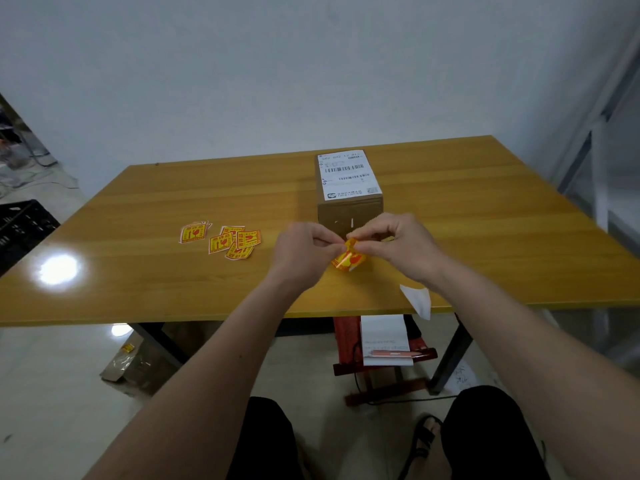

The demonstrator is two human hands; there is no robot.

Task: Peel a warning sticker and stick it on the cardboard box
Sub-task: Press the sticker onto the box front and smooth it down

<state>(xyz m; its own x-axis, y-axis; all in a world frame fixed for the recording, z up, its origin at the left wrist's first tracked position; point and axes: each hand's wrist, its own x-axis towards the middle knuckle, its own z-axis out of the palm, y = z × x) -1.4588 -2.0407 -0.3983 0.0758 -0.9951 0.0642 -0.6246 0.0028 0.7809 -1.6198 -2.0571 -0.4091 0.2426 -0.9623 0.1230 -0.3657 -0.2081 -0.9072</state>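
A: Non-task items, head view?
B: Wooden table [485,202], glossy, light glare at left. White paper scrap [417,299] lying at its near edge.
A: Below the table?
B: Red stool [346,337] carrying a white notepad [382,332] with a pen [394,354] across it. Black crate [20,223] at far left. Flattened cardboard piece [119,363] on the floor.

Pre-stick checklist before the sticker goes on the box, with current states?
1. Sticker pinched by both left hand and right hand: ok.
2. Backing fully peeled off: cannot tell, sticker curled.
3. Sticker flat, no folds: not ok.
4. Cardboard box near face bare for sticking: ok; shipping label covers the top.
5. Box within reach, just behind the hands: ok.
6. Spare stickers on table: ok.
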